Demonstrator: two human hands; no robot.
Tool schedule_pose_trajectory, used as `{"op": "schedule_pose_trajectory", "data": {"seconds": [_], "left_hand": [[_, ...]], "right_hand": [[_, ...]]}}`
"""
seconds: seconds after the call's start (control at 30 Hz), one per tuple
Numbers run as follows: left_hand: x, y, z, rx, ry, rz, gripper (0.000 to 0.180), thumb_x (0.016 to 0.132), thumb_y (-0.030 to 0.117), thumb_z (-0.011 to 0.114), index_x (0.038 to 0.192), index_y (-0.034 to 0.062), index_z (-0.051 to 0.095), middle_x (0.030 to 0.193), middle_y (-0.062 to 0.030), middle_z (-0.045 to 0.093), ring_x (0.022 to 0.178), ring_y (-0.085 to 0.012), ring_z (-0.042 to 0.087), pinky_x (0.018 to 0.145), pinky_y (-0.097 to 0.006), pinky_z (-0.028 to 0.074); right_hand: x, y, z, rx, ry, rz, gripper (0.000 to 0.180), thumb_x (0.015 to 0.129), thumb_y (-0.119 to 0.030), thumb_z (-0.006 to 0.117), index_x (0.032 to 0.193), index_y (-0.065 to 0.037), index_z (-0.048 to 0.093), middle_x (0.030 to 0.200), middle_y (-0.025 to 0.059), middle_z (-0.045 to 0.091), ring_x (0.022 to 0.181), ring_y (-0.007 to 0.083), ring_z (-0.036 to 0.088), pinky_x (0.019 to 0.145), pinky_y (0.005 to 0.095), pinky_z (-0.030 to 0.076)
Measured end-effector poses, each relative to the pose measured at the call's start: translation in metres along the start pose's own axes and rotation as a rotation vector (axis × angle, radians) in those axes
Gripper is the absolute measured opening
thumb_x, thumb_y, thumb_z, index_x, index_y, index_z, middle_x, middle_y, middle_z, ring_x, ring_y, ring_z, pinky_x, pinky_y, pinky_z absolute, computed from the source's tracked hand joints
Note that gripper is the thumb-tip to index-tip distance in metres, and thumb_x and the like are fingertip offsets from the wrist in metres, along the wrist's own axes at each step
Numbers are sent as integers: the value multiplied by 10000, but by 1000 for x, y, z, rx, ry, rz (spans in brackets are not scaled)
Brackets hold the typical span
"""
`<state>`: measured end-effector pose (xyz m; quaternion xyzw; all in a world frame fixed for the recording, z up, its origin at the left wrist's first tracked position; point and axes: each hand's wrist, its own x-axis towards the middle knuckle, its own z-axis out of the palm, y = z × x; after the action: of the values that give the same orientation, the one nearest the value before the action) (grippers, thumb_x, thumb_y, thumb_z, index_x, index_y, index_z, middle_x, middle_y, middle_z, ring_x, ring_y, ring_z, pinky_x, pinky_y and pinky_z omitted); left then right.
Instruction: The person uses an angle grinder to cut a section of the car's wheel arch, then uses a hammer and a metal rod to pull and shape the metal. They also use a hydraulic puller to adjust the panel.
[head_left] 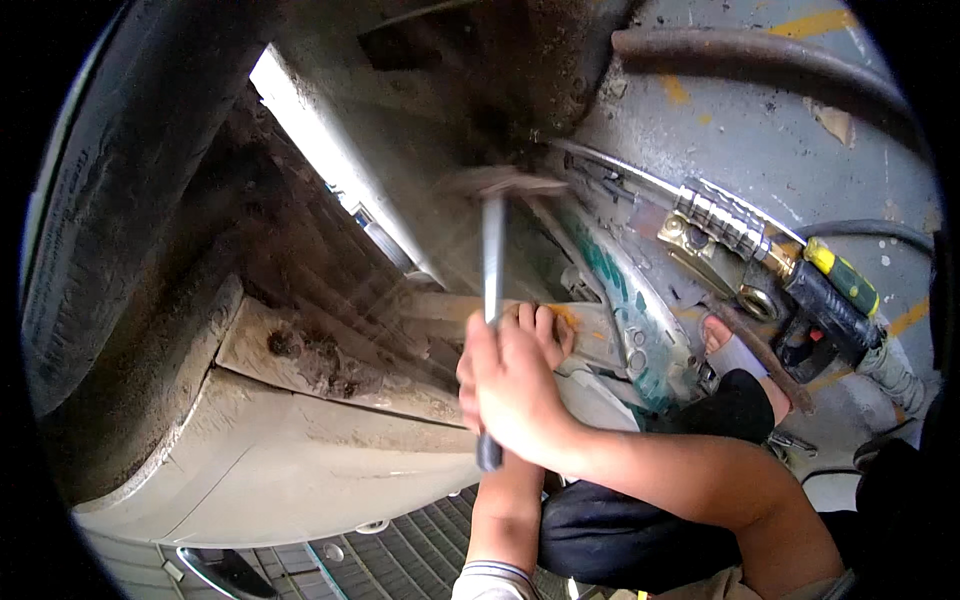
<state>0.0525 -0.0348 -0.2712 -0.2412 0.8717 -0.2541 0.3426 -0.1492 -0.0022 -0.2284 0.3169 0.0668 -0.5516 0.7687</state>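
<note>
My right hand (512,385) is closed round the handle of a hammer (493,250). The hammer's grey shaft points away from me, and its dark butt end sticks out below the fist. Its head is smeared by motion against the dirty metal underside. Just behind the right hand, partly covered by it, my left hand (548,330) rests at a beige, rust-stained metal panel (595,335) with its fingers curled in. What those fingers grip is hidden. The left forearm passes beneath the right wrist.
A beige car body (320,470) with a dirt-caked sill fills the left, beside a black tyre (110,180). On the grey floor at right lie a black air hammer (825,305) with a coil spring, a yellow-green screwdriver (843,275), and a thick hose (750,55). A foot (716,334) shows nearby.
</note>
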Motion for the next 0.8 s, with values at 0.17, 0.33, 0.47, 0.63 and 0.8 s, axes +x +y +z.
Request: {"op": "schedule_pose_trajectory", "data": {"seconds": [0.17,0.33,0.47,0.63,0.8], "left_hand": [[17,-2,5,-25,131,68,210,705,342,626,760,149,563,878,-47,573,898,-270,566,769,-425,390],[0,-3,4,-38,114,35,219,710,362,630,757,157,571,895,-39,578,848,-273,549,768,-429,378],[13,-6,6,38,30,68,218,714,366,630,751,158,575,885,-38,581,845,-265,547,765,-429,375],[8,-1,3,10,55,10,212,716,362,627,764,162,574,916,-29,598,886,-257,556,798,-431,385],[-3,-11,22,-166,-199,-110,214,713,352,633,782,157,579,885,-35,575,908,-268,554,786,-438,402]], "right_hand": [[-3,50,29,-398,-67,-302,360,1035,-317,442,889,8,499,577,110,538,496,234,583,477,408,466],[-13,13,14,-155,-132,89,403,1039,-351,432,825,-10,455,551,83,516,421,216,537,399,397,432],[-1,13,23,-99,79,-50,371,1030,-312,454,816,-9,453,550,111,514,427,243,543,399,391,430],[-2,9,3,-694,-289,-191,341,1017,-284,472,829,-1,503,625,100,565,511,248,553,500,417,450],[7,-5,-3,-70,95,-58,348,1041,-293,431,800,-52,500,606,25,539,450,147,516,390,331,420]]}}
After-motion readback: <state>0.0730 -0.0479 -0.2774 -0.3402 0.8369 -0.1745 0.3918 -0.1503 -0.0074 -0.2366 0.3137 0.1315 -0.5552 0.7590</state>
